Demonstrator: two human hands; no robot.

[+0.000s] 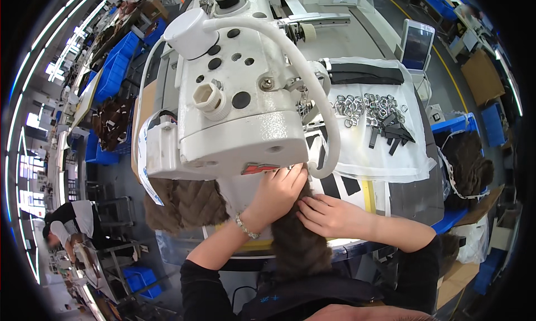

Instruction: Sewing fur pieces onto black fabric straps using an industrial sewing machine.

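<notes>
Closest to the camera looms the white head of a sewing machine (240,134), with dark round plugs on its casing and a thick white tube (329,120) curving down its right side. Just below its front edge, the left hand (281,191) reaches in with bent fingers close together, its fingertips partly hidden at the machine, so I cannot tell whether they pinch anything; a pale beaded bracelet (245,226) circles that wrist. Beside it, the right hand (328,215) lies against the right edge of a brown fur strip (301,245), its fingers curled and close together on the pile; whether the thumb pinches from beneath cannot be seen. This strip runs from under the machine head, between the two forearms, down over the front edge of the counter (416,201) toward the person's lap. Another piece of brown fur (187,206) lies left of the left hand, below the machine. On the right side of the counter, a white sheet (385,167) carries a heap of silver metal rings (352,109), a cluster of short black straps (396,134) touching it, and long black strips (365,73) near the sheet's far edge. Beyond the sheet stands a screen in a white frame (419,44). Farther right, brown fur (472,164) fills a blue bin (455,124). Off to the left, another person (84,218) bends over a work surface.
</notes>
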